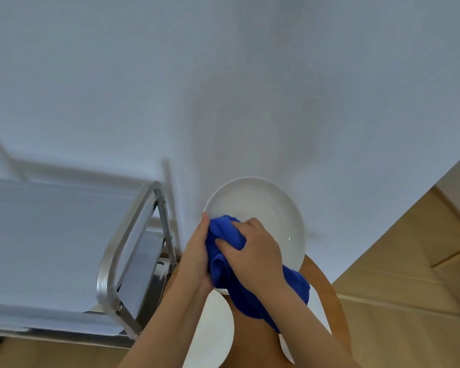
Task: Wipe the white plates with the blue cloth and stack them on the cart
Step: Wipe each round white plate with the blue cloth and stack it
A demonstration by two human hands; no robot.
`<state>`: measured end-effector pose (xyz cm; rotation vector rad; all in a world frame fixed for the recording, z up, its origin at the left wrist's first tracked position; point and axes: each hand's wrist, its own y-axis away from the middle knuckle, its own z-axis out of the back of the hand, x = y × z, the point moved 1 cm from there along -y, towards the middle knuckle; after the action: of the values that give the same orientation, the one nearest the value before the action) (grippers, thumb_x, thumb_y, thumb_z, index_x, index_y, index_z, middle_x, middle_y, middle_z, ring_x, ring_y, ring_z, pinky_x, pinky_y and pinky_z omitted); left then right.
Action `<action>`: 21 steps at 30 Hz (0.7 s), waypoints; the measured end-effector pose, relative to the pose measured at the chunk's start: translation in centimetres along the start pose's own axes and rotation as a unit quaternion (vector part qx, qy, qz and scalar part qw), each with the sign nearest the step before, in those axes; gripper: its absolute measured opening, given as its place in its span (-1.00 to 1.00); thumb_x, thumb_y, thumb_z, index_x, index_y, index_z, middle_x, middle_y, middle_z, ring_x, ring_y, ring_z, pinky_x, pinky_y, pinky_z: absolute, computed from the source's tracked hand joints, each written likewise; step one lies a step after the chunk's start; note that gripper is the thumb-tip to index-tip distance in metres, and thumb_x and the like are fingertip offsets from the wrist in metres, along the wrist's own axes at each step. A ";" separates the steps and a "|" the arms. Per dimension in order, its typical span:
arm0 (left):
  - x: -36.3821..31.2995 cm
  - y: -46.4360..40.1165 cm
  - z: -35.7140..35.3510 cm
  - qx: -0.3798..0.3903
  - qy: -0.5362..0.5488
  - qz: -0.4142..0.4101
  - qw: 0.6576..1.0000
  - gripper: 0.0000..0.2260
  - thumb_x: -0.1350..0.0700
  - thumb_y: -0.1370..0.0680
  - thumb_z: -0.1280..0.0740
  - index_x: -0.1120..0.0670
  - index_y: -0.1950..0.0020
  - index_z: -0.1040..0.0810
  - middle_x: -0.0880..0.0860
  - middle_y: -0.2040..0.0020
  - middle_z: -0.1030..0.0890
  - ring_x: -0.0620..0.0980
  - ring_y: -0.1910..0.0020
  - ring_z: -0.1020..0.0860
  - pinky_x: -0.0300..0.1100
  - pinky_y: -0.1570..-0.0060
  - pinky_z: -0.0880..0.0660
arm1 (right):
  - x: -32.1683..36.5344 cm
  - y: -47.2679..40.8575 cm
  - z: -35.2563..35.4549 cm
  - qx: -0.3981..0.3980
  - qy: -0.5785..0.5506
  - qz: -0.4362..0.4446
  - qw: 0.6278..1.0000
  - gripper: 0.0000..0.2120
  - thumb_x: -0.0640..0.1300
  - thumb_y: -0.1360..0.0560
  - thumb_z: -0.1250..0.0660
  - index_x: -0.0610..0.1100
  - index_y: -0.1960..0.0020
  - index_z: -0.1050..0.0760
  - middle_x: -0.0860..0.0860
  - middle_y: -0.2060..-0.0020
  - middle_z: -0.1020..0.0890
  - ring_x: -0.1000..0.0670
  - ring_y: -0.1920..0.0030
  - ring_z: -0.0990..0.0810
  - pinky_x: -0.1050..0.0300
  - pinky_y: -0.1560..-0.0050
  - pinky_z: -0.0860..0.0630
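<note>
Soft even daylight, warped edges

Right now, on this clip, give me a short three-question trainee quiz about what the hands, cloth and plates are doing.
1. True or false: the blue cloth is pressed against the raised white plate.
2. Which hand bunches the cloth on the plate: A) the left hand, B) the right hand, C) neither?
3. Fill in: the metal cart stands to the person's ____ side.

Key
1. True. The cloth lies on the plate's near part.
2. B. The right hand grips the cloth; the left hand holds the plate's near left rim.
3. Left. No plate shows on the visible part of its top shelf; another white plate lies below on the round wooden table.
</note>
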<state>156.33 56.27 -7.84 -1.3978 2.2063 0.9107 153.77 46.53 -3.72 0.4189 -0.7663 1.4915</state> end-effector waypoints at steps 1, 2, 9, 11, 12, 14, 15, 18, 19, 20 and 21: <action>0.2 -0.1 0.2 -0.009 -0.005 0.005 1.000 -0.46 -0.30 -0.36 -0.31 0.18 0.13 -0.69 0.19 0.13 -0.66 0.13 0.14 -0.65 -0.04 0.11 -0.60 | -0.2 0.3 0.2 0.023 0.010 -0.004 1.000 -0.86 0.06 -0.52 -0.24 0.07 0.00 -0.52 0.12 0.14 -0.48 0.06 0.12 -0.52 0.20 0.08 -0.47; 0.3 -0.3 0.3 -0.022 -0.014 0.013 1.000 -0.43 -0.32 -0.34 -0.31 0.20 0.15 -0.69 0.21 0.15 -0.66 0.14 0.16 -0.65 -0.03 0.13 -0.61 | -0.5 0.6 0.4 0.050 0.031 -0.004 0.998 -0.87 0.06 -0.53 -0.22 0.07 0.03 -0.51 0.12 0.14 -0.48 0.06 0.13 -0.52 0.22 0.11 -0.45; -0.5 -1.4 0.8 0.019 -0.044 0.043 0.998 -0.35 -0.28 -0.43 -0.28 0.09 -0.39 -0.44 0.23 -0.33 -0.49 0.30 -0.31 -0.44 0.30 -0.35 -0.25 | -3.7 2.4 4.1 0.230 0.155 -0.052 0.959 -0.86 -0.01 -0.49 -0.20 0.03 0.23 -0.45 0.11 0.20 -0.48 0.04 0.16 -0.51 0.21 0.19 -0.41; -0.4 -1.4 1.0 0.015 -0.069 0.028 0.997 -0.38 -0.26 -0.46 -0.27 0.08 -0.40 -0.42 0.22 -0.34 -0.48 0.29 -0.32 -0.43 0.32 -0.34 -0.25 | -4.6 2.4 5.2 0.241 0.189 -0.075 0.949 -0.82 -0.05 -0.47 -0.20 0.04 0.32 -0.38 0.10 0.29 -0.43 0.04 0.20 -0.50 0.17 0.18 -0.45; -0.6 -1.3 0.9 0.005 -0.076 0.021 0.997 -0.39 -0.25 -0.45 -0.28 0.07 -0.39 -0.44 0.21 -0.33 -0.50 0.28 -0.31 -0.44 0.31 -0.34 -0.27 | -4.8 2.3 5.6 0.229 0.213 -0.072 0.947 -0.85 -0.05 -0.48 -0.19 0.05 0.27 -0.41 0.11 0.26 -0.43 0.04 0.19 -0.50 0.16 0.15 -0.46; -1.0 -1.1 0.5 -0.020 -0.087 0.008 0.996 -0.39 -0.25 -0.41 -0.32 0.07 -0.35 -0.48 0.20 -0.28 -0.54 0.25 -0.27 -0.48 0.28 -0.33 -0.31 | -4.3 2.2 6.0 0.153 0.244 -0.039 0.957 -0.88 -0.01 -0.50 -0.19 0.05 0.08 -0.50 0.13 0.16 -0.44 0.04 0.11 -0.51 0.17 0.14 -0.46; -1.2 -1.1 0.3 -0.026 -0.100 0.004 0.995 -0.39 -0.25 -0.40 -0.34 0.07 -0.34 -0.49 0.20 -0.25 -0.56 0.25 -0.25 -0.50 0.27 -0.32 -0.33 | -3.8 2.0 6.0 0.085 0.219 -0.012 0.972 -0.85 0.00 -0.50 -0.20 0.06 0.00 -0.51 0.14 0.13 -0.44 0.03 0.08 -0.51 0.16 0.15 -0.45; -1.3 -1.1 -0.3 -0.007 -0.158 -0.011 0.987 -0.47 -0.22 -0.40 -0.34 0.08 -0.25 -0.57 0.20 -0.17 -0.61 0.21 -0.18 -0.57 0.18 -0.24 -0.44 | -1.3 0.8 5.4 -0.074 0.158 0.112 0.978 -0.72 -0.06 -0.44 -0.32 -0.05 -0.13 -0.57 0.03 0.01 -0.59 -0.06 0.07 -0.55 0.06 0.24 -0.53; -1.2 -0.9 -0.6 0.004 -0.168 -0.011 0.986 -0.50 -0.21 -0.41 -0.34 0.08 -0.21 -0.60 0.20 -0.15 -0.63 0.20 -0.15 -0.58 0.15 -0.21 -0.48 | -0.9 0.3 5.0 -0.109 0.193 0.164 0.961 -0.70 -0.10 -0.40 -0.37 -0.14 -0.12 -0.60 -0.05 0.01 -0.63 -0.11 0.11 -0.59 0.01 0.30 -0.56; -1.2 -0.7 -0.9 0.012 -0.170 -0.010 0.985 -0.53 -0.19 -0.42 -0.34 0.07 -0.19 -0.61 0.20 -0.14 -0.63 0.19 -0.15 -0.59 0.13 -0.19 -0.49 | -0.8 -0.2 4.5 -0.134 0.232 0.208 0.941 -0.69 -0.15 -0.37 -0.43 -0.20 -0.09 -0.62 -0.12 0.03 -0.66 -0.15 0.16 -0.62 0.00 0.34 -0.59; -1.2 -0.4 -1.1 0.018 -0.166 -0.010 0.986 -0.54 -0.18 -0.43 -0.33 0.07 -0.20 -0.61 0.20 -0.14 -0.63 0.19 -0.15 -0.59 0.13 -0.19 -0.49 | -0.8 -0.7 4.2 -0.149 0.263 0.238 0.923 -0.69 -0.18 -0.35 -0.47 -0.24 -0.07 -0.63 -0.16 0.04 -0.67 -0.17 0.18 -0.63 0.00 0.33 -0.60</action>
<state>157.26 56.14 -6.47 -1.1528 1.9457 1.0090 153.71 42.97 -1.16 -0.4229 -0.6651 1.7891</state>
